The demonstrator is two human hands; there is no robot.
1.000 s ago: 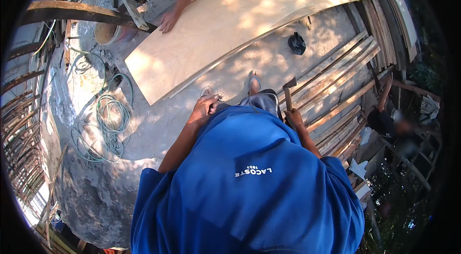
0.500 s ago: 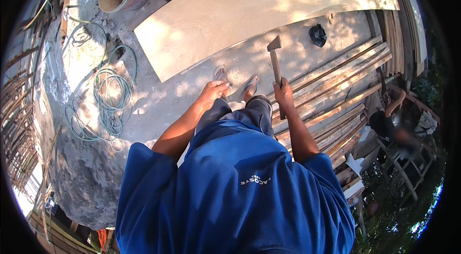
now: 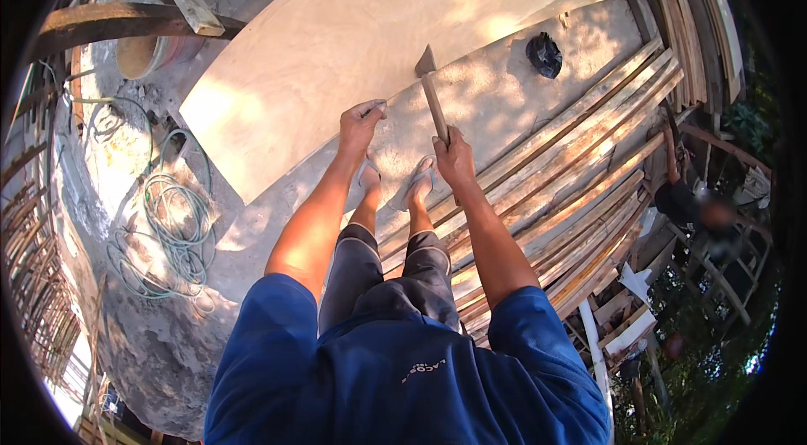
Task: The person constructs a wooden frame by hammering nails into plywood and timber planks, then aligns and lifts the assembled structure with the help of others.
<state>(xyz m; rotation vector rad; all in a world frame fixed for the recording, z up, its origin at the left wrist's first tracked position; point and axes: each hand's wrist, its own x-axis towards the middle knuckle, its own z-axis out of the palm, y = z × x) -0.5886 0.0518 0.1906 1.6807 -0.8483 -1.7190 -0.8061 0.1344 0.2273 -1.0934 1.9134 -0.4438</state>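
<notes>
My right hand point(image 3: 455, 157) is wrapped around the wooden handle of a hatchet point(image 3: 434, 100), whose dark metal head points away from me near the plywood's edge. Thumb and fingers of my left hand point(image 3: 360, 127) are pinched together at the near edge of a large pale plywood sheet point(image 3: 311, 50). Anything between those fingertips is too small to make out. Whether the fingertips touch the sheet, I cannot tell.
Long wooden planks point(image 3: 538, 142) lie to my right, beside a black plastic bag point(image 3: 545, 55). On the left are a coiled green hose point(image 3: 178, 218) and a bucket point(image 3: 139, 57), partly behind a wooden beam point(image 3: 126, 21). Another person point(image 3: 683, 197) is at the far right.
Both hands have reached forward from near my body. My left hand has come to the plywood's edge, and the hatchet has moved left and forward with my right hand.
</notes>
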